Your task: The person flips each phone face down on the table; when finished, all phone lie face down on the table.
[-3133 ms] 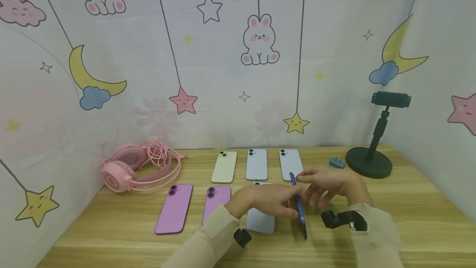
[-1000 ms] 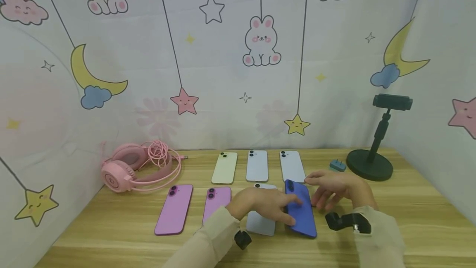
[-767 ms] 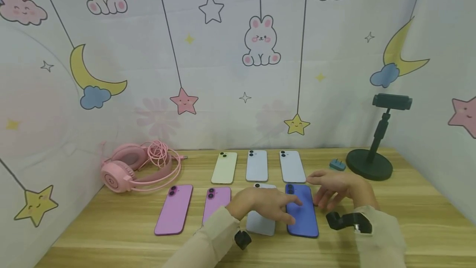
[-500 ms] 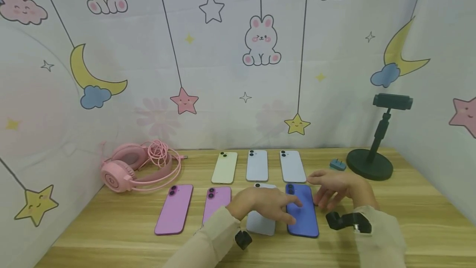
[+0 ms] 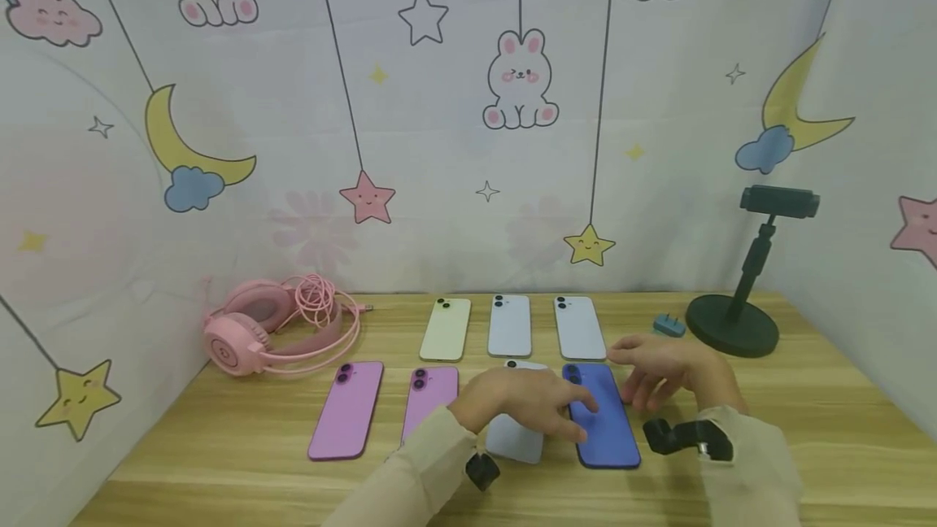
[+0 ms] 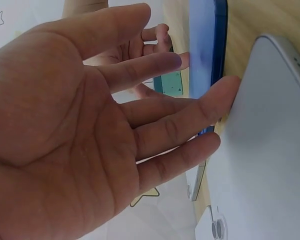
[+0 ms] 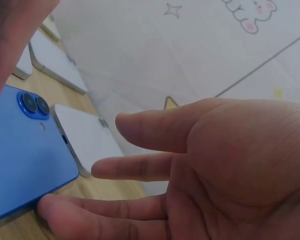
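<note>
A blue phone (image 5: 613,433) lies back up on the wooden table (image 5: 827,437), its two-lens camera at the far left corner. My left hand (image 5: 529,401) hovers low over its left side, fingers loosely extended, index finger and thumb overlapping the phone in the head view. Beneath that palm, a pale phone (image 5: 516,439) is partly covered. In the left wrist view, a fingertip reaches the edge of the pale phone (image 6: 270,135). My right hand (image 5: 662,366) is along the blue phone's right side; in the right wrist view its lower fingertips (image 7: 52,210) are right at the phone's edge.
Two pink phones (image 5: 346,411) lie left in the front row. Behind are a cream phone (image 5: 445,330) and two white phones (image 5: 510,328). Pink headphones (image 5: 241,340) sit far left; a small charger plug (image 5: 669,325) and black stand (image 5: 732,324) are back right.
The blue phone, first on edge between the hands, was lowered flat onto the table. Since half a second ago its near end has swung slightly right. Both hands stay nearly in place.
</note>
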Available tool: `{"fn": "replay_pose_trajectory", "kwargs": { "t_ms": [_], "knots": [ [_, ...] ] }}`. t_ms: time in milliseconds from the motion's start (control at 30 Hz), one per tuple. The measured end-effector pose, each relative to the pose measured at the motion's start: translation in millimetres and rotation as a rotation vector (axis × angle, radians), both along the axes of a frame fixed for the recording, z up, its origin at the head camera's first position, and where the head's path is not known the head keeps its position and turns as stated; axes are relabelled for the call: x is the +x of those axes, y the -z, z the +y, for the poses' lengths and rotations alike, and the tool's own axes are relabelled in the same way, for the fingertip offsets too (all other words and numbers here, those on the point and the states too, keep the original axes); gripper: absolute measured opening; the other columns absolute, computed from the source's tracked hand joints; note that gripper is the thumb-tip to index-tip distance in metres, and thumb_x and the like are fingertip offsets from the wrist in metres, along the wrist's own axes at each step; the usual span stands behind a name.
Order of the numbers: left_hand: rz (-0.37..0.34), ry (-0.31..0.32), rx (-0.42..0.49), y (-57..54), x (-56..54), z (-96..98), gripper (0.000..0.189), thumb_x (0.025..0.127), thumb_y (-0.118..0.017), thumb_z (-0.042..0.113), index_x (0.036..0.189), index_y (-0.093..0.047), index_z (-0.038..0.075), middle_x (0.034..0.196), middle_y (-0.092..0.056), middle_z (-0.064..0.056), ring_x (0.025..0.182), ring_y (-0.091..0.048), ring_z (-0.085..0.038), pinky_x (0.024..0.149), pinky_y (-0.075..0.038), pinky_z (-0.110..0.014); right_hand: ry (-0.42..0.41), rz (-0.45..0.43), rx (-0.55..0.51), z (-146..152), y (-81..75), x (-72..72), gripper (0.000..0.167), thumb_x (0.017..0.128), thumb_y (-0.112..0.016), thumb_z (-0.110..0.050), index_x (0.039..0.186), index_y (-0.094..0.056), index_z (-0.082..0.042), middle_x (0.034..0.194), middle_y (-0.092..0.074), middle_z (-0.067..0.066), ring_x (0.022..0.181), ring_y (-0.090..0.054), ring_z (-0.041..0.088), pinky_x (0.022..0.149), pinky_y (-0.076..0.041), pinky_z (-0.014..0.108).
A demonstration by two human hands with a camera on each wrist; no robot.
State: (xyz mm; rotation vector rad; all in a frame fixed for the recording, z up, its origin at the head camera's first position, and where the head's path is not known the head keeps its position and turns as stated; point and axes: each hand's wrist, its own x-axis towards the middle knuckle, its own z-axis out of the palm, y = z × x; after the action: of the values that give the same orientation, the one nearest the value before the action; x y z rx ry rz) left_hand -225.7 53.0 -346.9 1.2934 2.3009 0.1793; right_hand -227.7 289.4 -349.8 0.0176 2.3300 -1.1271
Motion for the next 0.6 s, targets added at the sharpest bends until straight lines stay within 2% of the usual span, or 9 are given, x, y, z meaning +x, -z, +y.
{"fn": "replay_pose_trajectory", "kwargs": {
  "t_ms": [267, 600],
  "knots": [
    [-0.013, 0.007, -0.001, -0.2, 0.2, 0.6, 0.046, 0.101, -0.057, 0.044, 0.142, -0.053, 0.025, 0.139, -0.058, 0.001, 0.116, -0.056, -0.006, 0.095, -0.045, -0.026, 0.015, -0.008, 0.002, -2.6, -0.7, 1.3, 0.052, 0.107, -0.046, -0.031, 0.146, -0.037, 0.003, 0.087, -0.071, 0.015, 0.068, -0.068, 0.022, 0.065, -0.057, 0.034],
    [0.008, -0.009, -0.004, 0.4, 0.0, 0.0, 0.046, 0.1, -0.058, 0.046, 0.141, -0.054, 0.026, 0.139, -0.057, 0.002, 0.119, -0.055, -0.007, 0.097, -0.045, -0.028, 0.008, -0.005, 0.012, -1.9, -1.1, 1.4, 0.051, 0.107, -0.045, -0.031, 0.144, -0.039, 0.003, 0.086, -0.072, 0.014, 0.07, -0.067, 0.022, 0.066, -0.057, 0.035]
  ]
}}
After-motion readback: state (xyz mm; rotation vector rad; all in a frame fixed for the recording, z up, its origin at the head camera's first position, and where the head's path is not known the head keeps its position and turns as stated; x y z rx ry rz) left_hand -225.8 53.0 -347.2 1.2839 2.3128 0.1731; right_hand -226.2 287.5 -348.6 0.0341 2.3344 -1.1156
